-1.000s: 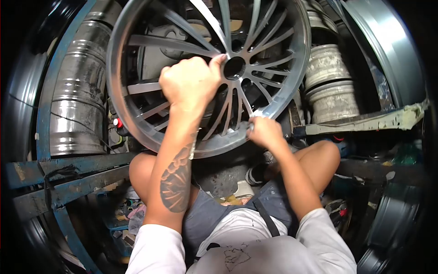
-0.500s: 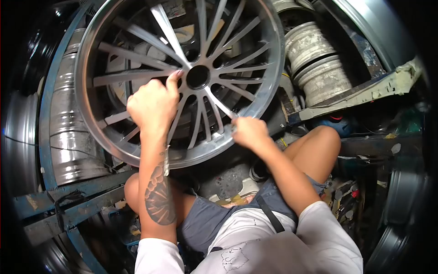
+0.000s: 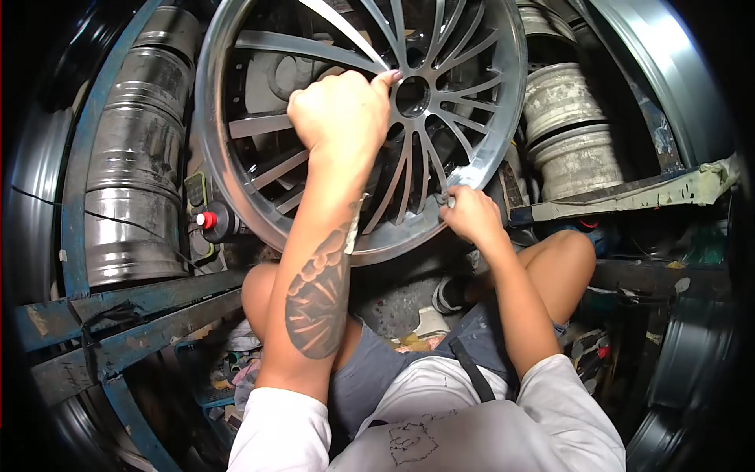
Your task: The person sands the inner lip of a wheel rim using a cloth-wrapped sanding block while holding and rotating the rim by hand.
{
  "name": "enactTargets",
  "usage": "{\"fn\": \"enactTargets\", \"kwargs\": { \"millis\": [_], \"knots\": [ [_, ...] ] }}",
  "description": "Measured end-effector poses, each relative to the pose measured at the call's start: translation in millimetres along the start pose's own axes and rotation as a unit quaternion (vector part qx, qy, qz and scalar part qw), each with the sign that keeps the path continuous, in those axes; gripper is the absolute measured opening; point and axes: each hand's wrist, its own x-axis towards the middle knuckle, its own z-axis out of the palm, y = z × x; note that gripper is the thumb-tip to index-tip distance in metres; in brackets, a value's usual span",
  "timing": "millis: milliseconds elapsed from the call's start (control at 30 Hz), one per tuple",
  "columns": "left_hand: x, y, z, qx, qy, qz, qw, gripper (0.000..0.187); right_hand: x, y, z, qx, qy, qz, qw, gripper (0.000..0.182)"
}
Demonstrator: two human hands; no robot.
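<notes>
Two bare hands work on a multi-spoke alloy wheel rim (image 3: pixel 259 189), which stands upright on its edge just in front of the seated person's knees, its face turned toward the camera. The left hand (image 3: pixel 338 110) is curled into a fist around the spokes just left of the hub hole (image 3: pixel 412 96), thumb tip pressed against the hub's edge; its grip is closed on the spokes. A tattooed forearm (image 3: pixel 318 295) runs down from it across the lower part of the rim. The right hand (image 3: pixel 469 214) sits low on the rim's right side, where the spokes meet the outer lip, fingers pinched tight around something small (too hidden to name, though a pale sliver shows at the fingertips). Whether that hand grips the rim itself cannot be told.

Left of the wheel stands a ribbed steel barrel (image 3: pixel 134 157) behind a blue metal frame (image 3: pixel 118 303). A red button (image 3: pixel 205 219) on a dark control box shows just beside the rim's lower left edge. Right of the wheel, pale bare rims (image 3: pixel 570 130) are stacked behind a taped beam (image 3: pixel 637 200). The person wears grey shorts (image 3: pixel 370 370) and a white shirt (image 3: pixel 440 429).
</notes>
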Motion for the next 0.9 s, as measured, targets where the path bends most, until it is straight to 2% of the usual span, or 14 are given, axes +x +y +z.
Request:
{"fn": "enactTargets", "kwargs": {
  "millis": [67,133,267,333,400,467,600,667,733,767,800,900],
  "knots": [
    [1,4,1,0.004,0.005,0.003,1.000,0.071,-8,-12,12,-0.053,0.005,0.003,0.999,0.031],
    [2,6,-2,-0.003,0.001,0.007,1.000,0.067,-20,-35,6,-0.072,-0.037,0.004,0.997,0.032],
    [2,7,-6,-0.035,-0.042,0.003,0.998,0.064,8,-11,5,-0.034,-0.013,0.032,0.999,0.032],
    [4,10,-7,-0.032,-0.049,-0.008,0.998,0.064,-9,-32,8,-0.050,-0.004,0.035,0.998,0.031],
    [6,10,-3,-0.034,-0.036,-0.006,0.999,0.064,-9,-38,-2,-0.046,-0.066,0.050,0.995,0.047],
    [4,9,0,-0.039,-0.027,-0.005,0.999,0.064,6,-22,-4,-0.032,-0.074,0.052,0.995,0.048],
    [4,11,-4,-0.039,-0.027,0.000,0.999,0.063,-8,-37,1,-0.099,-0.045,0.023,0.994,0.035],
    [2,10,-3,-0.038,-0.026,0.001,0.999,0.063,10,-18,0,-0.078,-0.057,0.027,0.995,0.033],
    [1,8,1,-0.047,-0.010,0.003,0.999,0.063,14,-14,-8,-0.051,-0.042,0.018,0.998,0.033],
    [1,7,0,-0.046,-0.011,0.001,0.999,0.063,9,-21,-2,-0.068,-0.049,0.047,0.995,0.034],
    [0,8,-1,-0.046,-0.012,0.000,0.999,0.063,2,-23,8,-0.079,-0.035,0.033,0.996,0.035],
    [0,7,-2,-0.053,-0.013,0.005,0.999,0.062,-7,-33,-1,-0.083,-0.086,-0.002,0.993,0.040]
  ]
}}
